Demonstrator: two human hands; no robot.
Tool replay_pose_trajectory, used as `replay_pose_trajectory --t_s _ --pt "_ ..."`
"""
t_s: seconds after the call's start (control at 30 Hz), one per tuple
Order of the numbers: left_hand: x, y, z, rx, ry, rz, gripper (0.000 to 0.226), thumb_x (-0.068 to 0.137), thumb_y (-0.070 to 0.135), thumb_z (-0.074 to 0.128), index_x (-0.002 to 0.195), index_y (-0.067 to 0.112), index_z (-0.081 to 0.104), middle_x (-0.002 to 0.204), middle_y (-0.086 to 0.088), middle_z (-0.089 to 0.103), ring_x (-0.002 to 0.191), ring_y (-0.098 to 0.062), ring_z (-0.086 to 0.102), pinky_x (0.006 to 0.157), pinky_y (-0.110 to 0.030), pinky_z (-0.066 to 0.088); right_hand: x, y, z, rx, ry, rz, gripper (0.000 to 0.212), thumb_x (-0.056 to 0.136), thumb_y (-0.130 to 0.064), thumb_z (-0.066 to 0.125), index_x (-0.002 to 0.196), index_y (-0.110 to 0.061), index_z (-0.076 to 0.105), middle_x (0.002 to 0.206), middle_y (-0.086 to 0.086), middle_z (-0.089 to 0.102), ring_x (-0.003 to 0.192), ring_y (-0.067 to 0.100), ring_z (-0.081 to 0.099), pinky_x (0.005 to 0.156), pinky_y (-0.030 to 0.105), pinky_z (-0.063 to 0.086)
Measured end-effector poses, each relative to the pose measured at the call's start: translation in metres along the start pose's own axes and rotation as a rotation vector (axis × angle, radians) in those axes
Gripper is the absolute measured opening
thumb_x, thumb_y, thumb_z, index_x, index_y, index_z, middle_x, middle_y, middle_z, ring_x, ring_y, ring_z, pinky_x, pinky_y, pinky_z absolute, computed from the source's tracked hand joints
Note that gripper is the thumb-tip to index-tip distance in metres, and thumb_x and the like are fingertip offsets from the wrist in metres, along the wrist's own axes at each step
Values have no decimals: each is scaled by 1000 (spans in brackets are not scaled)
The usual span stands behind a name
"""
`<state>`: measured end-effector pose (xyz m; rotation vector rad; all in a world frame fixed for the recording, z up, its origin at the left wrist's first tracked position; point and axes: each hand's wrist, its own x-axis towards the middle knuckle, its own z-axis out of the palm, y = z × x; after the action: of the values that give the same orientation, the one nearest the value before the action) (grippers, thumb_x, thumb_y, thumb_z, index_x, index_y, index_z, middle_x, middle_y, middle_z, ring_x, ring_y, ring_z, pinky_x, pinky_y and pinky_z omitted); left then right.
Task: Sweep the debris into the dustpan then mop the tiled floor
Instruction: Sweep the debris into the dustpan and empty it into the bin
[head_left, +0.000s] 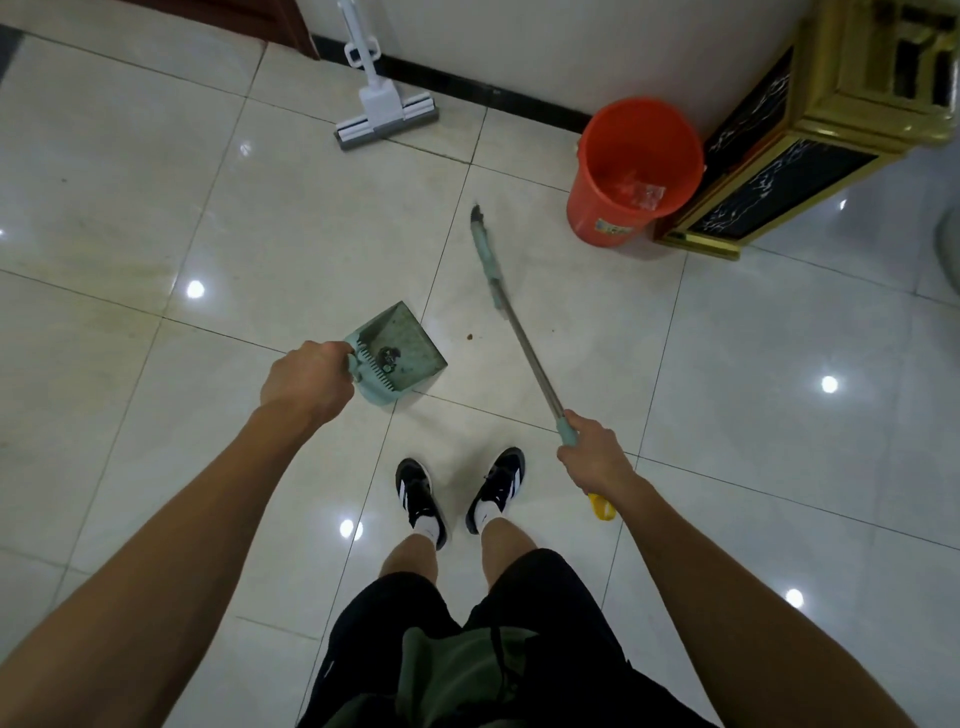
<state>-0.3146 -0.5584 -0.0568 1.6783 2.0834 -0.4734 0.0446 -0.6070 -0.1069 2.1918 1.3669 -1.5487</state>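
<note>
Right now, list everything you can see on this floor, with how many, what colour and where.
dustpan: one, pale green, centre floor, dark debris inside
broom: one, green head, metal shaft, right of the dustpan, blurred
debris speck: one, brown, on the tile between dustpan and broom
sponge mop: one, white and grey, leaning at the far wall
bucket: one, orange, by the wall, far right
cabinet: one, gold and black, right of the bucket
tiled floor: glossy, pale
shoes: two, black and white
left hand: grips the dustpan handle
right hand: grips the broom handle
</note>
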Motion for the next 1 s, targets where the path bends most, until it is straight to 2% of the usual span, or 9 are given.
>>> replay_pose_trajectory --t_s 0.03,0.1,0.27,0.37,0.47,0.6,0.73,0.87,1.0 --pt "2 0 -1 6 1 12 19 93 18 57 108 21 67 93 -10 67 81 -35 64 71 -39 53 1 1 1 -71 7 -2 66 93 -13 53 155 -25 34 130 13 56 97 29 62 79 38 57" --pt "4 -1 -1 30 7 44 18 93 18 55 107 21 66 92 -10 67 80 -35 64 71 -40 54 1 0 5 -174 0 6 66 93 -13 52 155 -24 32 132 15 55 105 31 61 86 39 56" --pt "3 -2 7 89 -22 115 19 96 19 53 111 19 65 94 -11 67 80 -33 64 70 -37 50 -11 -7 35 -229 -102 -8 62 94 -11 54 152 -22 38 130 14 56 103 30 61 82 35 54" --pt "4 -7 8 118 -33 140 20 94 18 54 112 18 64 94 -11 66 81 -33 65 70 -36 50 -20 -13 54 -97 -166 1 64 90 -8 55 151 -25 42 124 11 57 89 26 62 67 29 52" --pt "5 -15 5 116 -31 144 19 94 18 55 111 18 64 93 -11 66 81 -32 65 71 -37 52 -30 -19 66 -32 -186 -3 64 87 -9 55 149 -27 46 110 8 59 68 14 54 49 19 41" --pt "3 -21 0 82 -33 157 19 92 16 57 110 16 65 91 -10 65 80 -31 65 71 -36 54 -44 -26 81 -5 -177 -29 67 86 -13 56 150 -27 43 115 11 62 82 21 57 57 20 43" --pt "-3 -32 -3 99 -29 162 18 92 14 55 107 16 64 82 -5 55 72 -28 58 68 -34 51 -52 -32 87 -58 -114 -64 68 82 -19 54 149 -25 44 112 8 61 83 20 56 69 27 46" --pt "-7 -52 -3 77 -38 133 20 91 13 55 107 15 66 92 -10 65 81 -32 65 71 -36 53 -54 -38 89 -176 -61 -44 66 92 -12 52 155 -23 34 130 13 57 95 25 62 74 28 46" --pt "-9 -79 1 52 -47 84 20 90 15 57 107 16 67 95 -11 66 83 -33 66 71 -36 54 -49 -46 95 -307 -37 -33 66 93 -11 50 156 -21 31 122 15 60 99 29 63 77 32 52"
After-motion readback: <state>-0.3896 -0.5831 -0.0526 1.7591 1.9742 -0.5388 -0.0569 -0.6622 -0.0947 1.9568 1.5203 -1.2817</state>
